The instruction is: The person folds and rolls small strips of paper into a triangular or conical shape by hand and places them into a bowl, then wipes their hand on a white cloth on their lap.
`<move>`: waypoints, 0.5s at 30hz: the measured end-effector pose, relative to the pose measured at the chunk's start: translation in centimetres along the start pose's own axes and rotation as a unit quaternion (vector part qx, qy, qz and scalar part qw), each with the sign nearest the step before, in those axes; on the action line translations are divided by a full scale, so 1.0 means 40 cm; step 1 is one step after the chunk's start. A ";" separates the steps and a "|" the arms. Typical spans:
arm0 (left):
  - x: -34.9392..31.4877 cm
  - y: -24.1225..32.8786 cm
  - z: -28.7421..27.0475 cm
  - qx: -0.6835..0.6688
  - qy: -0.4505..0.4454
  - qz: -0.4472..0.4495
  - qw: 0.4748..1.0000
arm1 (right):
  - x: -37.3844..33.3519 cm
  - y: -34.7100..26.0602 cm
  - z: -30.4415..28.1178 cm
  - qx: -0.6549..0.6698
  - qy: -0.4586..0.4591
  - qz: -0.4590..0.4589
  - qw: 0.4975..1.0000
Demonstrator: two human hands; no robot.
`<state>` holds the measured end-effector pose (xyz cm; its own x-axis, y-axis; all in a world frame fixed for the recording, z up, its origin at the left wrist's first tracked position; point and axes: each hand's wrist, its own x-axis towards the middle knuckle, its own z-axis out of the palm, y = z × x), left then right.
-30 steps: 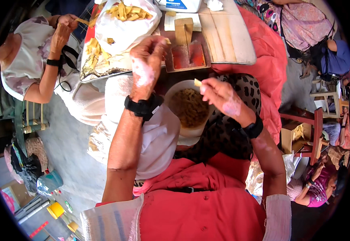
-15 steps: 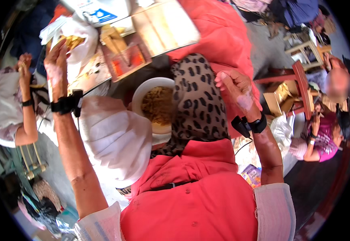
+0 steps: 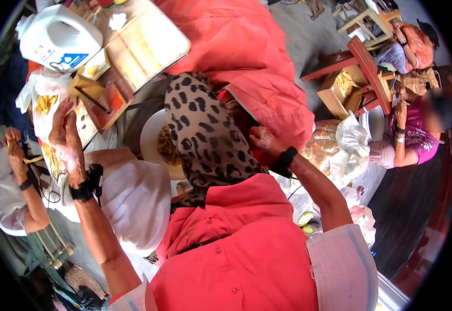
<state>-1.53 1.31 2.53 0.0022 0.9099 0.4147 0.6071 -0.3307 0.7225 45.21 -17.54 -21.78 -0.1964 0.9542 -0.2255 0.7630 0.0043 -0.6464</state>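
My left hand is raised with its fingers stretched upward, beside a white plastic bag holding yellow strips. It does not appear to grip anything. My right hand is low against the red cloth, at a dark fold in it. Its fingers are curled, and whatever they hold is hidden. Between my legs stands a white bowl with yellowish-brown pieces inside, partly covered from view by the leopard-print cloth over my right leg. White cloth covers my left leg.
A white jug, a wooden board and a small reddish wooden tray with a brown block are ahead-left. A red stool and a wooden box stand right, near plastic bags. Other people sit on both sides.
My view has swung right, so the table and bowl appear farther left. My right hand has come down to the red cloth. My left hand stays raised near the bag.
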 end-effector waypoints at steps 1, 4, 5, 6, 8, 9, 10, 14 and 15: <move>-0.011 0.011 0.028 -0.021 0.001 -0.012 1.000 | 0.015 0.046 0.021 -0.058 -0.039 -0.013 0.997; -0.038 0.027 0.070 -0.024 -0.013 -0.042 0.999 | 0.050 0.115 0.021 -0.053 -0.005 0.040 0.998; -0.045 0.042 0.083 0.003 -0.017 -0.021 1.000 | 0.069 0.170 0.042 -0.052 -0.003 0.048 0.998; -0.051 0.039 0.096 -0.007 -0.007 -0.002 1.000 | 0.089 0.248 0.086 -0.052 -0.011 0.045 0.998; -0.063 0.057 0.107 0.011 -0.010 0.004 1.000 | 0.099 0.273 0.101 -0.048 -0.026 0.041 0.998; -0.075 0.057 0.104 0.001 -0.009 -0.012 1.000 | 0.119 0.254 0.094 -0.044 -0.031 0.036 0.998; -0.084 0.073 0.105 -0.007 -0.007 -0.038 0.999 | 0.129 0.230 0.084 -0.021 -0.026 0.042 0.999; -0.119 0.117 0.119 -0.024 -0.035 -0.092 0.995 | 0.071 0.088 -0.006 0.202 0.019 0.140 0.969; -0.130 0.131 0.122 0.000 -0.033 -0.067 0.997 | 0.038 0.040 -0.034 0.292 0.036 0.183 0.938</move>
<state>5.51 -3.95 1.46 -0.0276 0.9603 0.2776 0.6060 -0.2048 0.7686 46.97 -15.65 -22.15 0.0707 0.8772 -0.4749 0.2995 -0.4728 -0.8287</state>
